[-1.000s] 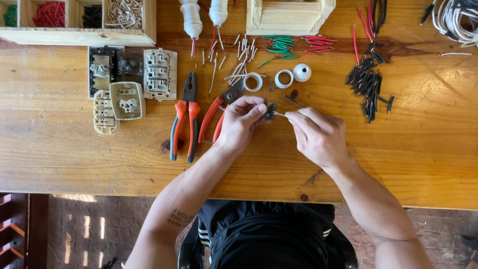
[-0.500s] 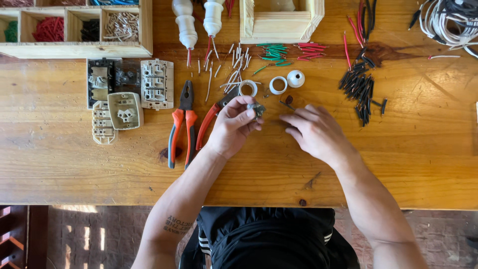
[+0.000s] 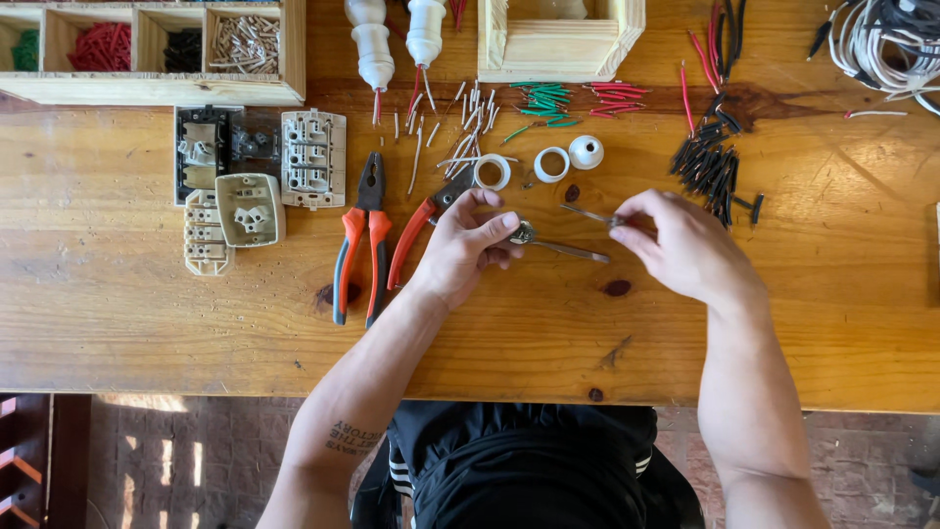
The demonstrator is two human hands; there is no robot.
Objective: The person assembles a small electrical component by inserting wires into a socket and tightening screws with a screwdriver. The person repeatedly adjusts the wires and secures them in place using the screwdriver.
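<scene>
— What are we holding at this moment?

— Our left hand (image 3: 468, 243) is curling closed around a small round metal fitting (image 3: 524, 233), pinching it between thumb and fingertips just above the wooden tabletop (image 3: 147, 313). Our right hand (image 3: 681, 245) is closing its fingertips on the end of a thin grey metal rod (image 3: 590, 215), which is pointing left toward the fitting.

— Are the two pieces touching?

— We are not able to tell; the rod's tip is ending just beside the fitting. A second slim grey metal strip (image 3: 573, 251) is lying on the wood between our hands, running from the fitting toward the right.

— What is lying around us?

— Just left of our left hand, the red-handled cutters (image 3: 416, 235) are lying partly under our fingers, and the orange-and-grey pliers (image 3: 357, 245) are resting beside them. Above our hands, two white plastic rings (image 3: 493, 172) and a white dome-shaped cap (image 3: 586, 152) are sitting in a row. Further left, the cream switch modules (image 3: 250, 208) are lying near a black one. A pile of short black wire pieces (image 3: 707, 165) is sitting just above our right hand, with green wire pieces (image 3: 540, 100) and red ones well beyond, near a pale wooden box (image 3: 558, 44).
</scene>
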